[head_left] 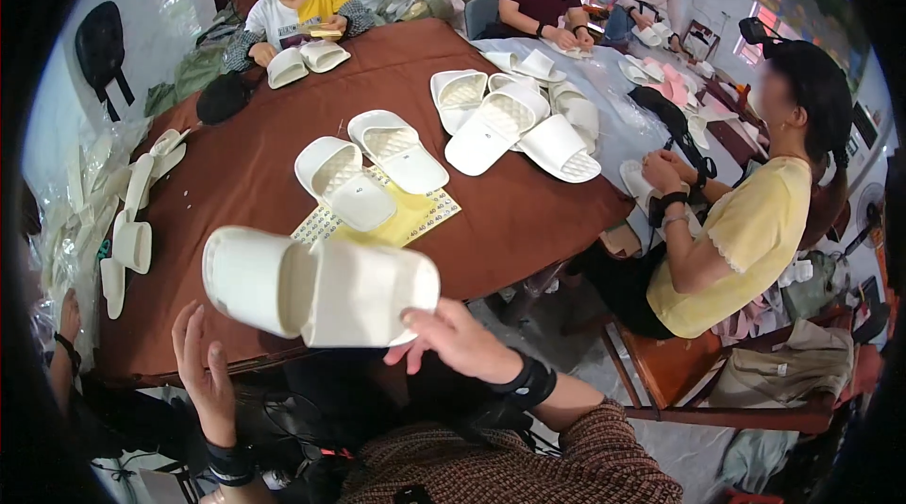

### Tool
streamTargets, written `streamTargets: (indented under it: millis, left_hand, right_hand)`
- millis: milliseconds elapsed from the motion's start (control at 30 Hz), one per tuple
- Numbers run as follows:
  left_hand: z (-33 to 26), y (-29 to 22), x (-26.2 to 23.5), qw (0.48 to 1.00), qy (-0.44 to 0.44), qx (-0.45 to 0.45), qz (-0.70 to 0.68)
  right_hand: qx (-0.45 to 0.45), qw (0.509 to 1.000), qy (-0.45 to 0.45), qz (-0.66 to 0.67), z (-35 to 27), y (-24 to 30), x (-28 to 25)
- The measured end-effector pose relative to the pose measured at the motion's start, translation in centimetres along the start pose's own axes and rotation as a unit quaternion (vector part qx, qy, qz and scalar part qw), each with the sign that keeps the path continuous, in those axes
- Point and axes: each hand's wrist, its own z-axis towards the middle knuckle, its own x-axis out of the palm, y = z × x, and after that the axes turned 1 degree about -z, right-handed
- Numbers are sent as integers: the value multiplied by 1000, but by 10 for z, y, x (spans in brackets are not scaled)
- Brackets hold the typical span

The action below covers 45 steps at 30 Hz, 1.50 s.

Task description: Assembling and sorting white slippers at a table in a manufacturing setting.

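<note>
A white slide slipper [370,289] is held up over the near edge of the brown-covered table. My right hand [455,339] grips its heel end, thumb on the footbed and fingers below. My left hand [202,374] is raised beside the strap end with its fingers apart, holding nothing. Beyond the held slipper, a pair of white slippers, the left one [366,204] and the right one [420,174], rests by a yellow sticker sheet [436,213] printed with small marks. The left slipper partly covers the sheet.
More white slippers [495,131] are piled at the right on the brown cloth [255,164]. Several others [132,244] line the left edge, beside clear plastic bags [71,230]. A black cap [224,99] lies far left. Co-workers sit around, one in yellow [746,240] at right.
</note>
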Motion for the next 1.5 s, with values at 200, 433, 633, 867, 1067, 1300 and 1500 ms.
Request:
streamTargets:
  millis: [200, 433, 633, 867, 1067, 1300, 1500]
  left_hand:
    - [4, 43, 11, 999, 1, -36, 20]
    - [11, 113, 32, 995, -10, -26, 94]
    - [11, 104, 41, 984, -22, -24, 173]
    - [10, 103, 40, 984, -21, -32, 175]
    - [10, 102, 42, 983, -11, -38, 180]
    - [10, 99, 43, 981, -9, -34, 189]
    - [11, 98, 42, 980, -9, -36, 194]
  right_hand:
    - [-73, 994, -84, -8, 5, 43, -38]
    - [-124, 975, -181, 15, 38, 55, -88]
    - [-158, 955, -250, 30, 82, 70, -133]
    - [-134, 923, -309, 185, 146, 78, -200]
    - [-168, 923, -309, 157, 168, 93, -212]
    - [-155, 926, -298, 170, 170, 96, -217]
    - [-101, 948, -266, 142, 155, 89, -199]
